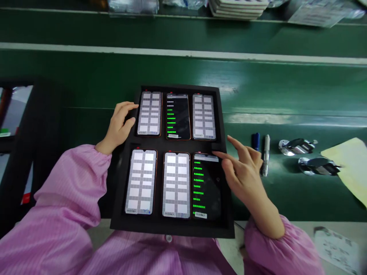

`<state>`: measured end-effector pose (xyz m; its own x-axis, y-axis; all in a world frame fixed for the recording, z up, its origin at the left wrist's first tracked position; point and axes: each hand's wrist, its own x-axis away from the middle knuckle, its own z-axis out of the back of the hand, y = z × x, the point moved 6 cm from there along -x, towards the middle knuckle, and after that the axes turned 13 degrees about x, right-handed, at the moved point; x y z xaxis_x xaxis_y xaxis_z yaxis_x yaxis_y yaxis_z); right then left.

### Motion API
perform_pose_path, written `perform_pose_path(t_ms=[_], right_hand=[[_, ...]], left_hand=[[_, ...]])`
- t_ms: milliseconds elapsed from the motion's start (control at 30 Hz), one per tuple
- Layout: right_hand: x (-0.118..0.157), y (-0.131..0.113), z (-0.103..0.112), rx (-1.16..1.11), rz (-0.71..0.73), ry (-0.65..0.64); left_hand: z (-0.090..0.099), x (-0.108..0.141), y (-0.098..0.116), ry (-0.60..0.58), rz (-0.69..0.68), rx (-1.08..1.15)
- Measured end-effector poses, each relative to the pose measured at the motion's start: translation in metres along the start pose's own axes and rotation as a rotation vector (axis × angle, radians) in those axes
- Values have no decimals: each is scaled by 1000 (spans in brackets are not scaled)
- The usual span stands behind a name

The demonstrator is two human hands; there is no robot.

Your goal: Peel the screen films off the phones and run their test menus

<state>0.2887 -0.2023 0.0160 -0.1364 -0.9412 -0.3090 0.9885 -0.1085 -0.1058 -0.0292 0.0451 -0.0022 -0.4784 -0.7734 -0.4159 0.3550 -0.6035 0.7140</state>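
Note:
A black foam tray (172, 228) lies before me at the bench's front edge, with several phones set in two rows. The upper middle phone (179, 118) and the lower right phone (207, 187) have dark screens with lines of green text. The others, such as the lower middle phone (176, 185), show pale blocks on a grey grid. At the tray's left rim, my left hand (117, 124) rests with thumb and fingers apart. My right hand (243, 168) has its fingers spread, one fingertip at the top right corner of the lower right phone.
Right of the tray lie a blue marker (256, 141), a white pen (266, 154), two shiny metal-and-black devices (298, 146) and yellow paper (351, 168). Another black tray (43, 152) stands at the left. Stacked items (239, 8) and plastic bags line the back shelf.

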Motion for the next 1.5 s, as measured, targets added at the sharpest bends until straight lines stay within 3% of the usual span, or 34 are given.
perform_pose_path(t_ms=[133,367,467,600,700,900,1133,1500], right_hand=[[-5,-5,-13,3,12,-47],[1,-35,1,55,180,-20],[11,-45,10,-41,252,-14],[27,-39,22,-261,122,146],[35,-36,18,-260,28,196],[35,-49,11,-108,148,137],[33,-52,4,-16,94,102],[29,-57,6,11,122,91]], left_hand=[[0,0,-1,-2,-13,12],[-1,1,-2,1,-18,43],[-1,1,-1,0,-14,40],[-1,1,-2,-2,-17,48],[-2,2,-4,5,-13,65],[-2,3,-2,30,-10,84],[-1,5,0,26,9,70],[2,3,2,-2,36,31]])
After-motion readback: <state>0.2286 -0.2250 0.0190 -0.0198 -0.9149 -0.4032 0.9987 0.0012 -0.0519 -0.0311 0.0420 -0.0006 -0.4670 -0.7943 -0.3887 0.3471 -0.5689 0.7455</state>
